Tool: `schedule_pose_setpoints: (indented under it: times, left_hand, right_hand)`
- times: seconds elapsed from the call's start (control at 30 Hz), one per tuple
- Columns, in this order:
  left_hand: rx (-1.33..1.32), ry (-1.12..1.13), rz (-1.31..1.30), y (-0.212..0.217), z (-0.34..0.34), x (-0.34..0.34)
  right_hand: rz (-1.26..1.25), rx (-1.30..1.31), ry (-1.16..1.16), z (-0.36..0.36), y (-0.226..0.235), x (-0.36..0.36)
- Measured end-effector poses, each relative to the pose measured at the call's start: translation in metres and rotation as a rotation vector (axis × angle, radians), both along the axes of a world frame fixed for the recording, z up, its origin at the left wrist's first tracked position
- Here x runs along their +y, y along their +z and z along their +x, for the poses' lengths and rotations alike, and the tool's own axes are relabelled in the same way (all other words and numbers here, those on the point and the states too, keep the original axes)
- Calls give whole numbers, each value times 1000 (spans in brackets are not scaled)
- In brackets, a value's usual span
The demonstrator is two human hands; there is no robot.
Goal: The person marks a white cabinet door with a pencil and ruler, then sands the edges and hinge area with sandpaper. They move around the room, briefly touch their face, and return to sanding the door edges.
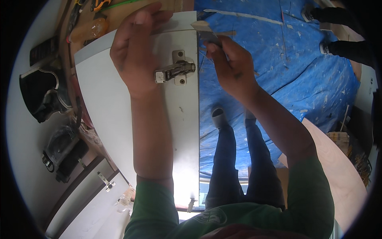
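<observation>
A white cabinet door panel (107,83) lies in front of me, with a metal hinge (175,71) screwed near its right edge. My left hand (137,51) is over the far part of the panel, left of the hinge. Its fingers are loosely bent and apart, with nothing visible in them; whether it touches the panel I cannot tell. My right hand (234,65), just beyond the panel's right edge, is closed on a flat-bladed tool (209,34). The tool's pale, pointed end reaches the far right corner of the panel; its exact kind is unclear.
A stained blue tarp (274,75) covers the floor. Another person's legs (342,47) stand at the far right. Tools (99,4) and an orange roll (98,28) lie on a wooden surface behind the panel. A dark visor (43,89) is at the left; a curved wooden sheet (330,159) lies right.
</observation>
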State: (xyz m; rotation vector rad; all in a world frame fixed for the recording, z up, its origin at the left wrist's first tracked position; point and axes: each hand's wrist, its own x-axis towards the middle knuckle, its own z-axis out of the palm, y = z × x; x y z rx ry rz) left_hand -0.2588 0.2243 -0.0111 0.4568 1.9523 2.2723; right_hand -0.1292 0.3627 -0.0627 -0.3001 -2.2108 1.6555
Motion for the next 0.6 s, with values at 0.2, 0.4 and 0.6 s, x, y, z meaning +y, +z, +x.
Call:
schedule_pose_setpoints:
  times: [0.2,0.4,0.6]
  left_hand:
    - [1,-45,-20,-1,-5,-4]
    - [32,-65,-51,1,-4,-2]
    - [12,-26,-95,5,-2,-1]
  right_hand:
    - [-75,-3,-33,-21,-9,-3]
    - [180,42,62,8,-7,-5]
    - [222,58,94,-3,6,18]
